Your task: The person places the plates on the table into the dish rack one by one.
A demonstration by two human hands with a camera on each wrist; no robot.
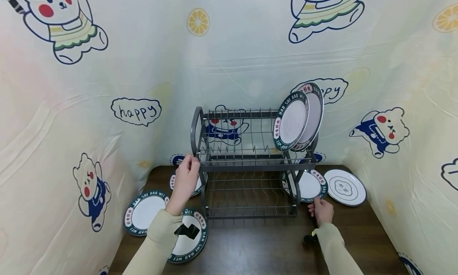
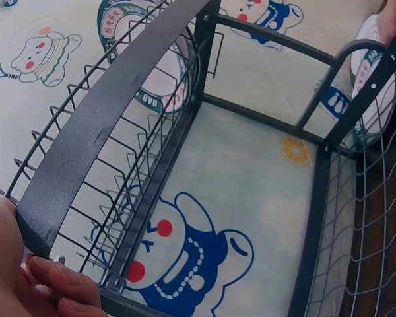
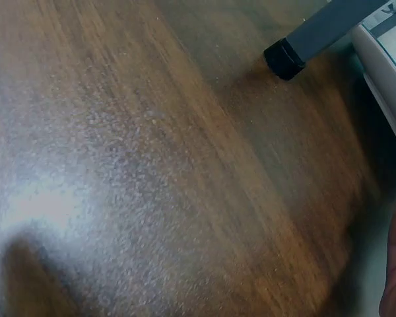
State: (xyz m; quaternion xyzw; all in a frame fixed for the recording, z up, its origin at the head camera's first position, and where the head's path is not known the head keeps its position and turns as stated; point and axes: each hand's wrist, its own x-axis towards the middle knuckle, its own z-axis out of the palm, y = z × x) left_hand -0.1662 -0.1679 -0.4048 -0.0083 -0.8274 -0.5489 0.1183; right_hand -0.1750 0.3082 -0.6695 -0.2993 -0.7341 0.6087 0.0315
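A two-tier dark metal dish rack (image 1: 257, 167) stands on the table. My left hand (image 1: 186, 173) grips its left end frame at the upper tier; in the left wrist view its fingers (image 2: 63, 281) curl round the frame's corner. Low at the right, my right hand (image 1: 323, 210) pinches the near rim of a green-rimmed plate (image 1: 313, 185), partly hidden behind the rack's right leg. That plate's edge (image 3: 383, 76) shows at the right wrist view's upper right. Two green-rimmed plates (image 1: 291, 121) stand upright at the upper tier's right end.
A white plate (image 1: 345, 187) lies face down at the right. On the left lie more green-rimmed plates (image 1: 144, 211), one of them (image 1: 195, 247) partly behind my left forearm. Patterned cloth (image 1: 232, 68) hangs round the brown table (image 1: 250, 243).
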